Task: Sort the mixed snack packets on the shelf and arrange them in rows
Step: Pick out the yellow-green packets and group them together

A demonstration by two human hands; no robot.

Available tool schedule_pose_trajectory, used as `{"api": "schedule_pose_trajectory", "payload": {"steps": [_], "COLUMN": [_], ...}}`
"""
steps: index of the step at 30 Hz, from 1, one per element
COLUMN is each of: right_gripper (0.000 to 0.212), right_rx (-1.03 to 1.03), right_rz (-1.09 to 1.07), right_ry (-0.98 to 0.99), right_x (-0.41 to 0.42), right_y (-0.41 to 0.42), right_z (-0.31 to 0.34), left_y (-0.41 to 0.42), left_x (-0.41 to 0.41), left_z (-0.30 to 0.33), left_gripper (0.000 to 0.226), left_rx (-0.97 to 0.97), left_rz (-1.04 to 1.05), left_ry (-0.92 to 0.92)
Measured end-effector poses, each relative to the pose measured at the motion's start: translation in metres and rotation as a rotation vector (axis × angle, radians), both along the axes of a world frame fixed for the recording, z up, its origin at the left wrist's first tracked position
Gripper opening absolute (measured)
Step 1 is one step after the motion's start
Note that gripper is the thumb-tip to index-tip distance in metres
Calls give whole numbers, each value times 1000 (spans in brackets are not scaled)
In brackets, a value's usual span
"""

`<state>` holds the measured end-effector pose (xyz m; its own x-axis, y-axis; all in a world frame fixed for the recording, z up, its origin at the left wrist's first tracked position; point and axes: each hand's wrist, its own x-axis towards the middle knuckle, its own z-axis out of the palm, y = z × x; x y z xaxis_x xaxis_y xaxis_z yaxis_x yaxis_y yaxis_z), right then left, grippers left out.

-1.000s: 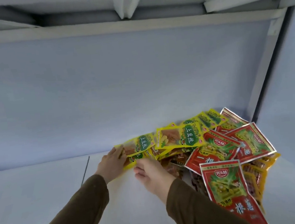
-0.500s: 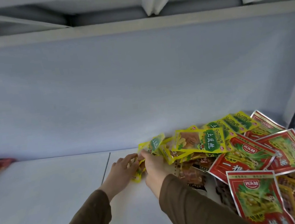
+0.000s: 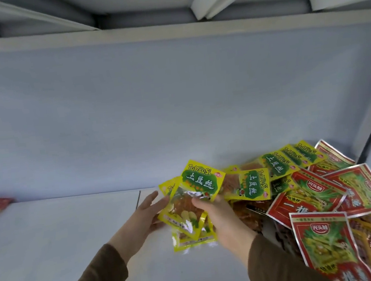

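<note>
head view, close, facing shelf (image 3: 75, 233)

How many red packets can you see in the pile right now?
4: one nearest the camera, one left-centre, one at the right edge, one at the back by the wall. More may lie underneath.
</note>
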<state>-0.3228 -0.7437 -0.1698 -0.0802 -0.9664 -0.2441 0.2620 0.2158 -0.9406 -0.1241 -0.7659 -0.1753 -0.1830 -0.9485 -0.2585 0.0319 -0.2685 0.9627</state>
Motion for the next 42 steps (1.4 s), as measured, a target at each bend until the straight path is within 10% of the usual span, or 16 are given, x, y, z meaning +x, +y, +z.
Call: {"api": "schedule_pose_trajectory", "payload": {"steps": [10,14,31,42], "right_gripper": [65,30,33,33], "right_rx": [-26,-48,49,20], "right_rz": [228,305,244,16], "right_ry": [56,131,70,-268], "right_x": [-73,-91,-103,-106], "right_y": [19,26,26,22], "right_z": [32,38,25,47], "left_y": [-1,-2,1,29], "left_x": [-40,-61,-78,-78], "left_z": [31,26,43,32], "left_gripper": [60,47,18,38], "left_rx": [164,109,31,125], "left_rz": [-368,-202,83,-127], "left_ry": [425,345,563,512]}}
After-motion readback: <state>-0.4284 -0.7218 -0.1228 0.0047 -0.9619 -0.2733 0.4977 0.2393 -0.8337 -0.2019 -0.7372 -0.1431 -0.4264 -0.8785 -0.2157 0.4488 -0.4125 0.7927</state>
